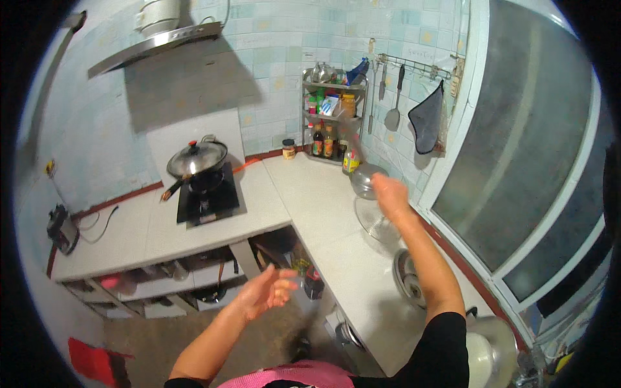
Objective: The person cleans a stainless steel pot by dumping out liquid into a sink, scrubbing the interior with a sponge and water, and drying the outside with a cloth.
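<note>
My left hand [269, 293] is over the floor in front of the counter, fingers apart and holding nothing. My right hand [392, 196] is raised at the counter's right side, fingers curled; a blurred streak lies beyond it, and whether the hand grips anything cannot be told. Beside it is a round grey metal vessel [366, 179]. A clear ribbed round dish or lid [377, 224] lies just below on the white counter [320, 208]. My right forearm partly covers a round metal lid or pan [406, 276]. At left, a wok with a domed lid [196, 159] sits on a black cooktop [206, 206].
A corner rack [335, 116] holds bottles and jars, with another jar [288, 149] beside it. A spatula [394, 116] and a grey cloth or mitt [427, 121] hang on the wall. An electric kettle [63, 230] stands far left. Open shelves [242, 259] run under the counter.
</note>
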`<action>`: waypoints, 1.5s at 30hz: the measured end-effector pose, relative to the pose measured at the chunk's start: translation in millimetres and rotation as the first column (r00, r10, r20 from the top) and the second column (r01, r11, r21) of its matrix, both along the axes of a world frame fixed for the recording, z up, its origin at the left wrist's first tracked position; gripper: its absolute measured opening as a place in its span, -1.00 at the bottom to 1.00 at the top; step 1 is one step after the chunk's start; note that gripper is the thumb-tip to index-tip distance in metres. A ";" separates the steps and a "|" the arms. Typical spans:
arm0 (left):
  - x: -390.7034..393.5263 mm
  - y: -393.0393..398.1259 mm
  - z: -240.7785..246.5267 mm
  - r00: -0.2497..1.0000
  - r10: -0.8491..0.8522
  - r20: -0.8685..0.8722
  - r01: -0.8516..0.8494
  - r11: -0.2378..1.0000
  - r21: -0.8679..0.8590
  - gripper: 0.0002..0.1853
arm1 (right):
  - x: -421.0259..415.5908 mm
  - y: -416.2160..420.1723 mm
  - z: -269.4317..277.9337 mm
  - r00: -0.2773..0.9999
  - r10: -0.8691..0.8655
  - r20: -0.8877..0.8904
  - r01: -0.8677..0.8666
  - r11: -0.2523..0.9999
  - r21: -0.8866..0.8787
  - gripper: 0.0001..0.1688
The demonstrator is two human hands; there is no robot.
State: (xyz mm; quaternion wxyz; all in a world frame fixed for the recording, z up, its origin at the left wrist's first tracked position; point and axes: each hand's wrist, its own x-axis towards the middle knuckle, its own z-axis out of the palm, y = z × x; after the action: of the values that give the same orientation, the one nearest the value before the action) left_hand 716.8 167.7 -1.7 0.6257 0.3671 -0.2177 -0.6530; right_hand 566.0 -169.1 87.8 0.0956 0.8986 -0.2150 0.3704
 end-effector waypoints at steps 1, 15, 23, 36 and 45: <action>18.2 -13.2 -15.2 1.000 0.018 -0.007 -0.018 0.998 0.059 -0.40 | 5.9 -36.7 10.7 0.995 -0.094 0.026 0.090 0.985 0.144 -0.85; 111.4 -86.6 -123.7 0.918 0.228 -0.323 -0.084 0.911 0.404 -0.67 | 24.7 -355.2 75.6 0.866 -0.453 0.212 0.272 0.783 0.559 -0.62; 116.5 -124.6 -129.3 0.919 0.228 -0.323 -0.082 0.909 0.408 -0.68 | 46.2 -405.1 88.1 0.814 -0.492 0.309 0.189 0.727 0.660 -0.63; 108.6 -121.0 -140.3 0.888 0.238 -0.394 -0.063 0.910 0.409 -0.65 | 30.6 -409.8 77.5 0.795 -0.556 0.242 0.254 0.668 0.700 -0.62; 77.2 -108.5 -107.4 0.916 0.231 -0.327 -0.044 0.870 0.491 -0.69 | -18.5 -372.6 65.1 0.879 -0.462 0.117 0.373 0.820 0.433 -0.64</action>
State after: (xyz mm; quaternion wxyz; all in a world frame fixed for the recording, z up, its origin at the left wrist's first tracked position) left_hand 794.0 59.2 -109.1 0.5923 0.3919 0.0997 -0.6969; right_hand 547.5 -541.7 152.8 -0.0340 0.7833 -0.4874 0.3843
